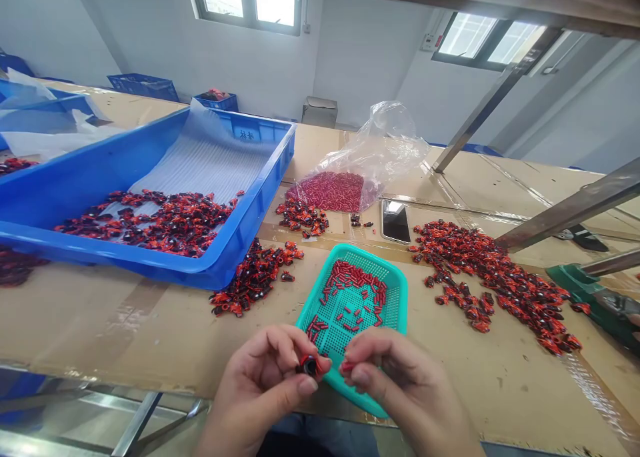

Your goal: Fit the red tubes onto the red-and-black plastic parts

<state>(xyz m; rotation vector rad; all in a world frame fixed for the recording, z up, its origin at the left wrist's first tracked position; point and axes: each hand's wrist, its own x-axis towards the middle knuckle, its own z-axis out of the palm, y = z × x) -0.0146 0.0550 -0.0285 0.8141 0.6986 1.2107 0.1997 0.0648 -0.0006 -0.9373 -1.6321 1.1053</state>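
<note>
Between the thumb and fingers of my left hand (270, 383) is a small black-and-red part (309, 365), its dark round opening turned up toward me. My right hand (395, 377) pinches a small red cylindrical piece (347, 366), mostly covered by the fingertips. The two pieces are apart, a short gap between them. Both hands are over the near end of a green perforated basket (403, 297). Many red cylinders (357, 277) lie in it, heaped toward the far side and the left edge.
A large blue tray (215, 270) with black-and-red parts stands left. Similar parts lie in piles (253, 277) beside it and at right (480, 263). Behind the basket are a clear bag (335, 187) of red pieces and a phone (395, 221). Metal posts (495, 103) rise at right.
</note>
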